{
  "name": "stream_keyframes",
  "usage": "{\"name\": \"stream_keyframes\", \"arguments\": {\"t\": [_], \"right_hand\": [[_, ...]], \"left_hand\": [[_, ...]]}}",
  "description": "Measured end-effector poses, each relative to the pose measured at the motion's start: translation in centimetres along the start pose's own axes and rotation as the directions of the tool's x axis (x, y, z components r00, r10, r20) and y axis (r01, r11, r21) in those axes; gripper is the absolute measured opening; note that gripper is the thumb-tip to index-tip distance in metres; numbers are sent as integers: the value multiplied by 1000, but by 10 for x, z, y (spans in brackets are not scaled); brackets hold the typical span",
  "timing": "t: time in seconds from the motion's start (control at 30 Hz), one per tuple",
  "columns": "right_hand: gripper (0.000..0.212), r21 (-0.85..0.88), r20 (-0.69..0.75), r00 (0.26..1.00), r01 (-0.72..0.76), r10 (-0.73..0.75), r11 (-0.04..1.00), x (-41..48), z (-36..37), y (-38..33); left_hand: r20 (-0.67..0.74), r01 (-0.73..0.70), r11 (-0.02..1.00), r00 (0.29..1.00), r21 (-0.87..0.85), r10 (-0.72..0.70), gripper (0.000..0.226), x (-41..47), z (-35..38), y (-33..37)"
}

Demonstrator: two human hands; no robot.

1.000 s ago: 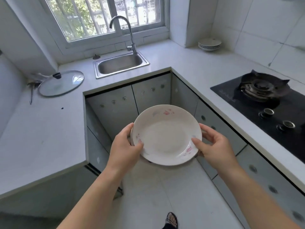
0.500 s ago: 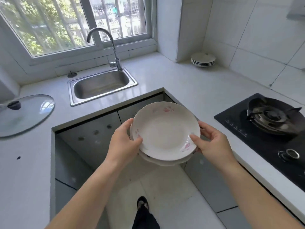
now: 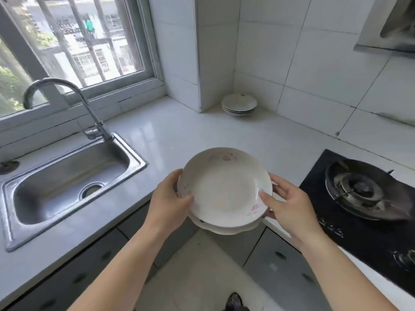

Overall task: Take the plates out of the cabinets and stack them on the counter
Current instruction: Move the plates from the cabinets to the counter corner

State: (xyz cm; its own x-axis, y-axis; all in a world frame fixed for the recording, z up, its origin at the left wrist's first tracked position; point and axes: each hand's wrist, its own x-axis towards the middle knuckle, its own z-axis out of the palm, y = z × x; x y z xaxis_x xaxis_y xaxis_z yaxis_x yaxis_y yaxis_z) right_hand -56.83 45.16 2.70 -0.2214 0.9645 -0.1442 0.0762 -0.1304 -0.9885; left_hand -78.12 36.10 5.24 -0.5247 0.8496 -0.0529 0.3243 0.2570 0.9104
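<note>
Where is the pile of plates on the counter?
The pile of plates sits in the far corner of the counter, against the tiled wall, right of the window.

Left hand (image 3: 168, 199) and right hand (image 3: 289, 206) raised, fingers (image 3: 267, 199) curled, forearms extended

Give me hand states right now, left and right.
Left hand: closed on the left rim of the held plates.
Right hand: closed on their right rim, thumb over the top plate's edge.

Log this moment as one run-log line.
phase: carrying | left hand: shut on held plates | right hand: shut on held plates | goal: corner stack on counter | status: not yet placed
</note>
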Motion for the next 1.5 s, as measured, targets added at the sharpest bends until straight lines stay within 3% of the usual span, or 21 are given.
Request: {"name": "stream_keyframes", "arguments": {"t": [0.27,0.77,1.17,1.5], "right_hand": [[47,-11,-78,997,-3,2,1000,121,-9,-26],[42,0,-131,990,-51,51,999,301,-19,-39],[40,-44,-269,961,-74,60,996,438,-7,-57],[44,-83,-283,957,-91,64,992,558,28,-43]], "left_hand": [[68,-25,999,997,37,23,61,132,42,23],[147,36,999,988,18,-38,54,315,112,53],[269,-44,996,963,74,22,53,475,146,80],[228,15,992,973,128,-44,52,593,171,65]]}}
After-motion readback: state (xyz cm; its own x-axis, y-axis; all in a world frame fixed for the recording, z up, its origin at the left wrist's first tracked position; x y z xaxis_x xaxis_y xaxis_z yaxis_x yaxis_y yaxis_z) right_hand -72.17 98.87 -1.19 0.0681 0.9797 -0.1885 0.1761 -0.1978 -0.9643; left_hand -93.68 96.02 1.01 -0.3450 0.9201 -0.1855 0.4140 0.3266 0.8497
